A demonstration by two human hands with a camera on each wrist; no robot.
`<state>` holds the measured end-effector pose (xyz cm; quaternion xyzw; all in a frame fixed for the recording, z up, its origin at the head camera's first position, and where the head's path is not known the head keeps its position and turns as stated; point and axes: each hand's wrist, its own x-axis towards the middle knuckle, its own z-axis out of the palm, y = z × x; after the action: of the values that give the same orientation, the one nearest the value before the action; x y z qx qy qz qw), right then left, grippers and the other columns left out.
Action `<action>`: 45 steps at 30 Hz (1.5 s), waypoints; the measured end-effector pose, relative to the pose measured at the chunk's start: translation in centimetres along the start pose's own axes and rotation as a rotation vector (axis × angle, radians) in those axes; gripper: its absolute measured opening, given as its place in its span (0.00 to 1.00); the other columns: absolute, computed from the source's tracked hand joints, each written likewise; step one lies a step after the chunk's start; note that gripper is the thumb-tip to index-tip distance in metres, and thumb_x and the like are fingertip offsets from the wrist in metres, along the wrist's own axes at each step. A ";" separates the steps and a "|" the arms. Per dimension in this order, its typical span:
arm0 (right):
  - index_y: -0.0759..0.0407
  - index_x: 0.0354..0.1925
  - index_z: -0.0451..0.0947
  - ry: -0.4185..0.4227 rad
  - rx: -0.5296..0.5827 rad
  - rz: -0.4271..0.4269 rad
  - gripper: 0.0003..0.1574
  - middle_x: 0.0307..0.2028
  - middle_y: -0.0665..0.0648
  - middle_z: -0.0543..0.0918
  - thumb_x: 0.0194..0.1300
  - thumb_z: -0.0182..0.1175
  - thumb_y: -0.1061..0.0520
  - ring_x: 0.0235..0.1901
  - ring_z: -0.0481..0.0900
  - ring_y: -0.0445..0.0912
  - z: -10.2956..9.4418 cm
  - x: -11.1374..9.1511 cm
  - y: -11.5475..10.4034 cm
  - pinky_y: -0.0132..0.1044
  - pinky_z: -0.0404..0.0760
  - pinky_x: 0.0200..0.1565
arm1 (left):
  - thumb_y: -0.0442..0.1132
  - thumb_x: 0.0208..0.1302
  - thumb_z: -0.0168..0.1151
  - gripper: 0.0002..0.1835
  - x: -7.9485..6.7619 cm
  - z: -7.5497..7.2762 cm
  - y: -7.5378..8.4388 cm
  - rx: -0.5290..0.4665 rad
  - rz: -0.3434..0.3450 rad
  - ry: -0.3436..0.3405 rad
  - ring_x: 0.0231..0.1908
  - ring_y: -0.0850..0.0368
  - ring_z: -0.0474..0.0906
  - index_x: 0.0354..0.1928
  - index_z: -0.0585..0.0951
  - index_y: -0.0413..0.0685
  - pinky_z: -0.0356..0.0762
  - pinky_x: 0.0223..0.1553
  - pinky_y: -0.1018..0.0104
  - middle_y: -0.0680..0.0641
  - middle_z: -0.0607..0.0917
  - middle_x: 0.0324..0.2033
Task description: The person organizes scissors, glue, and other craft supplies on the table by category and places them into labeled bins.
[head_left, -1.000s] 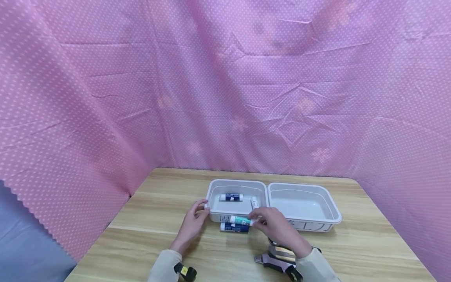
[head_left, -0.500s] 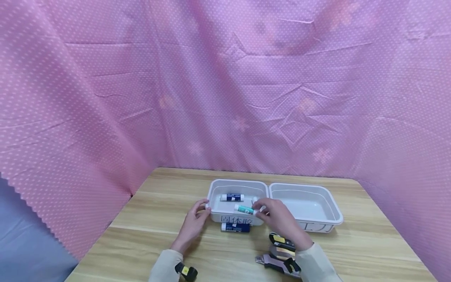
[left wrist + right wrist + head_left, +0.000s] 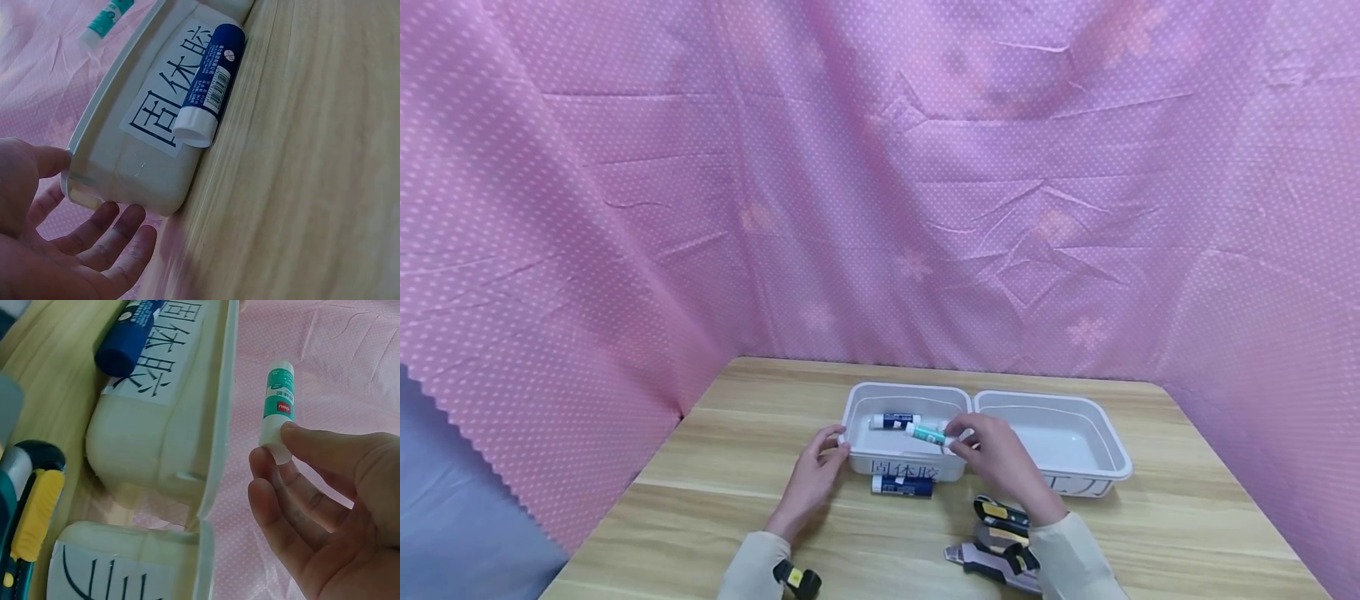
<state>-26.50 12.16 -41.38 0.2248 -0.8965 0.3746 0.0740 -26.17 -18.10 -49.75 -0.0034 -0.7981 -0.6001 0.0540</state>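
Pink, white-dotted cloth [image 3: 880, 167] printed with a few pale flowers [image 3: 1087, 332] hung creased behind a wooden table [image 3: 700, 492] and along its left and right sides. The table's far corners were rounded. At lower left, below the cloth's jagged edge, a blue-grey surface [image 3: 460, 500] showed.

- On my feed the raised glue stick [image 3: 279, 397] is teal green, with white ends and a red patch.
- The lower glue stick [image 3: 215, 72] is navy with a white cap.
- The boxes [image 3: 1052, 433] are off-white; black lettering on a white label [image 3: 164, 94].
- I see a lilac-and-black knife [image 3: 981, 563] and a yellow-and-black knife [image 3: 37, 515].
- The middle knife [image 3: 991, 536] looks greyish, though I see it poorly.
- Pink curtain [image 3: 865, 192], white dots.
- Table [image 3: 760, 408]: pale wood grain.
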 end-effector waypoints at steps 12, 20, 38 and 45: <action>0.54 0.41 0.85 0.017 -0.006 0.008 0.09 0.39 0.51 0.88 0.64 0.69 0.65 0.35 0.86 0.43 0.5 0.3 1.0 0.31 0.85 0.35 | 0.48 0.77 0.57 0.24 0.2 0.1 0.0 0.005 0.016 0.004 0.60 0.40 0.79 0.70 0.72 0.50 0.79 0.61 0.47 0.36 0.78 0.62; 0.53 0.40 0.85 0.019 -0.009 0.041 0.09 0.37 0.49 0.87 0.63 0.69 0.65 0.34 0.85 0.42 0.9 0.3 1.1 0.30 0.83 0.33 | 0.48 0.77 0.57 0.24 0.0 0.1 0.0 0.006 0.015 0.011 0.59 0.41 0.80 0.70 0.72 0.50 0.79 0.60 0.48 0.36 0.78 0.62; 0.53 0.39 0.85 0.034 -0.038 0.039 0.09 0.39 0.51 0.88 0.62 0.71 0.65 0.35 0.87 0.43 1.6 0.5 1.2 0.35 0.87 0.35 | 0.47 0.77 0.58 0.23 0.0 0.1 -0.3 0.001 0.024 0.017 0.57 0.42 0.81 0.69 0.73 0.50 0.80 0.58 0.49 0.37 0.79 0.61; 0.53 0.40 0.86 0.049 -0.058 0.042 0.09 0.40 0.52 0.89 0.61 0.71 0.65 0.34 0.86 0.43 1.8 0.3 1.1 0.36 0.87 0.36 | 0.48 0.77 0.57 0.24 0.1 0.0 -0.4 0.006 0.004 0.016 0.59 0.42 0.80 0.70 0.72 0.52 0.78 0.61 0.47 0.38 0.78 0.63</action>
<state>-27.22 11.45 -43.21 0.1944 -0.9094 0.3553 0.0943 -26.29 -18.18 -50.10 -0.0002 -0.7993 -0.5978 0.0617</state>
